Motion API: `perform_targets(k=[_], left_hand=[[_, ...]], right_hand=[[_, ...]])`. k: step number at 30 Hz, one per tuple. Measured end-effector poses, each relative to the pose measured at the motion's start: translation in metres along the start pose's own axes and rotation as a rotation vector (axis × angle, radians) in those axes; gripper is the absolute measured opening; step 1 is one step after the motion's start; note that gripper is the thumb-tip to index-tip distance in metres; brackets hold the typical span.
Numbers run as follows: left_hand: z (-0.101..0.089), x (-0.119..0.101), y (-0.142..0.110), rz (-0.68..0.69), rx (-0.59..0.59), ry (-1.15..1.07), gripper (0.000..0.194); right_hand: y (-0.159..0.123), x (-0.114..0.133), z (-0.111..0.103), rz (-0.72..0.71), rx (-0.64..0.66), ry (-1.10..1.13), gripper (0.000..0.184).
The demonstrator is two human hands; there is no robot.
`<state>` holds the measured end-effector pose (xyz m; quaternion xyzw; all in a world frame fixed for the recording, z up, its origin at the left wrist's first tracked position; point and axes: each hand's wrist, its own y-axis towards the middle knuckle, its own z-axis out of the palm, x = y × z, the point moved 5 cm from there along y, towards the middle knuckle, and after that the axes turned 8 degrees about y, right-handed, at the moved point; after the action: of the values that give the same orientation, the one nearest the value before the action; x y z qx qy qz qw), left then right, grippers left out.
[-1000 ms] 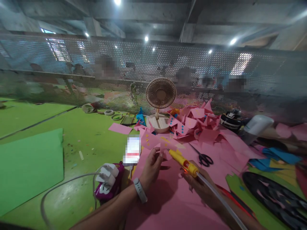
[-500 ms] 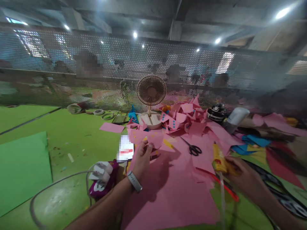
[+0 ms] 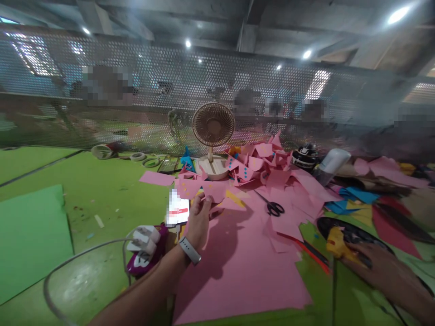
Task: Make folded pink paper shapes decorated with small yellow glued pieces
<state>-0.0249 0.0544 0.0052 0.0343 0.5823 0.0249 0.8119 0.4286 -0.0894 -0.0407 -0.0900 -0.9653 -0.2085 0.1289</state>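
My left hand (image 3: 200,217), with a grey watch (image 3: 189,250) on the wrist, pinches a pink paper cutout (image 3: 217,194) marked with small yellow pieces. The cutout is lifted over a large pink sheet (image 3: 248,280). At the right, my right hand (image 3: 380,267) is closed around a yellow glue gun (image 3: 338,243). The gun lies over a black oval dish-like thing (image 3: 370,233); whether it touches is unclear. Black-handled scissors (image 3: 274,208) rest on pink paper between my hands. A red-and-black tool, perhaps a cutter (image 3: 316,256), lies left of the glue gun.
A fan (image 3: 213,127) stands behind the sheet, next to a heap of folded pink paper (image 3: 258,160). Left of my hand are a lit phone (image 3: 178,210) and a purple power strip (image 3: 149,258) with plugs and a cable. Green card (image 3: 34,244) lies far left.
My right hand has moved the glue gun right and down, from beside the pink sheet to over the black dish. My left hand stays near the same place, still pinching the cutout.
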Motion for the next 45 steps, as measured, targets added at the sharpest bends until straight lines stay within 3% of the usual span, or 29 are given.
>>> perform_targets(k=[3, 6, 9, 12, 13, 16, 21, 30, 40, 45], left_hand=[[0.0, -0.001, 0.0, 0.005, -0.015, -0.004, 0.02], [0.0, -0.003, -0.001, 0.002, -0.033, -0.001, 0.02], [-0.001, -0.004, -0.001, 0.001, -0.043, 0.0, 0.02], [-0.002, -0.005, 0.0, 0.014, -0.048, -0.011, 0.02], [-0.003, -0.005, 0.001, 0.018, -0.052, -0.014, 0.02], [-0.004, -0.004, 0.001, 0.01, -0.068, -0.018, 0.02], [-0.003, -0.002, 0.001, -0.009, -0.065, -0.042, 0.02], [-0.005, 0.001, 0.002, -0.016, -0.079, -0.033, 0.021], [-0.004, 0.0, 0.002, -0.035, -0.076, -0.03, 0.022], [-0.005, 0.003, 0.003, -0.027, -0.075, -0.028, 0.023]], right_hand=[[0.02, 0.035, -0.013, -0.045, 0.136, 0.006, 0.035], [0.047, 0.107, -0.01, -0.164, 0.237, 0.114, 0.025], [0.065, 0.197, 0.019, -0.401, 0.343, 0.202, 0.022], [0.066, 0.277, 0.059, -0.793, 0.422, 0.139, 0.016], [0.065, 0.295, 0.072, -0.853, 0.435, 0.104, 0.015], [0.069, 0.327, 0.1, -0.836, 0.411, 0.078, 0.016], [0.071, 0.346, 0.121, -0.849, 0.431, -0.003, 0.016], [0.071, 0.363, 0.123, -0.911, 0.506, -0.07, 0.018], [0.088, 0.336, 0.118, -0.765, 0.493, 0.132, 0.019], [0.085, 0.335, 0.117, -0.771, 0.502, 0.182, 0.018]])
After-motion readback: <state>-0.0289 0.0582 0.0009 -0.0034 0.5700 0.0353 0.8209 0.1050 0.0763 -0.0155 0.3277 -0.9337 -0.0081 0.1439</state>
